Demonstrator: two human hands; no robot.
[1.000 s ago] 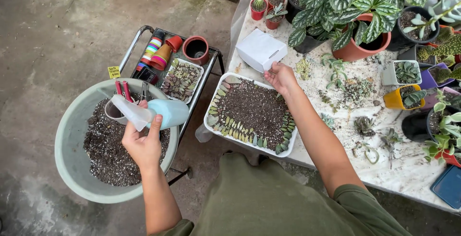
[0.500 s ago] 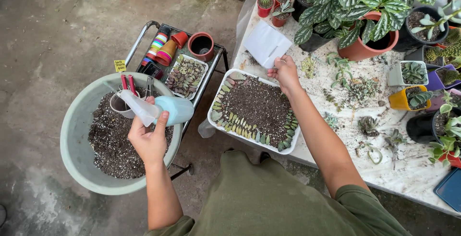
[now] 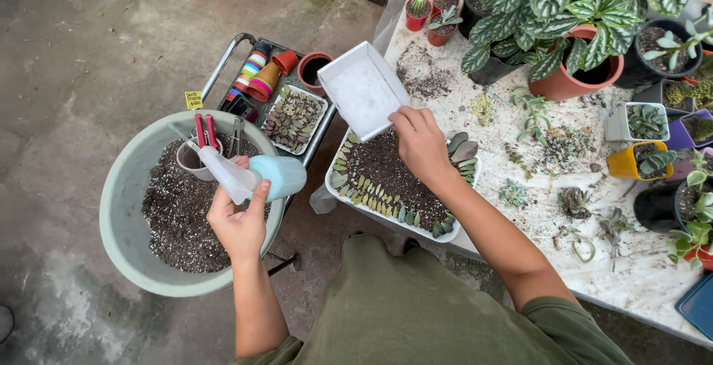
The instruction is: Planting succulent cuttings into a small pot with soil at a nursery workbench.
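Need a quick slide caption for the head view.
Left hand holds spray bottle over soil basin; right hand lifts white tray.

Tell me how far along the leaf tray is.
Done: the tray holds soil, with leaf cuttings lined along its near and side edges. In hand: the left hand holds a spray bottle; the right hand lifts an empty white box. Left: the soil's middle has no leaves.
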